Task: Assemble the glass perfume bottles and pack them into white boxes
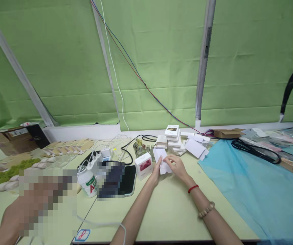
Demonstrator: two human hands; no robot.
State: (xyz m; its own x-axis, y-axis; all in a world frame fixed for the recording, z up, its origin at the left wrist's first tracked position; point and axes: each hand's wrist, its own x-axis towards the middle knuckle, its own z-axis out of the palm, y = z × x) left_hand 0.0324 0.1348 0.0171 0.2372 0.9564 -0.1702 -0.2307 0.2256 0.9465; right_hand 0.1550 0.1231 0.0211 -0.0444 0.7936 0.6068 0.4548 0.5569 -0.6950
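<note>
A white cardboard piece (160, 157), which looks like a small unfolded box insert, is held upright between my two hands above the table. My left hand (156, 172) grips its lower left side, thumb along the front. From the right, my right hand (176, 165) pinches the card's edge with bent fingers. A white box with a pink-red picture (143, 165) stands just left of my left hand. Behind my hands, small glass bottles with gold tops (139, 145) sit close together. Farther back is a stack of white boxes (172, 132), with flat white card pieces (195, 148) to its right.
At left, a co-worker's arm (10, 216) reaches in, its hand blurred out. A white bottle (87, 182), a phone (129, 180) and a power strip with cables (95, 161) lie between us. Blue sheeting (248, 190) and a coiled black cable (255, 151) are at right.
</note>
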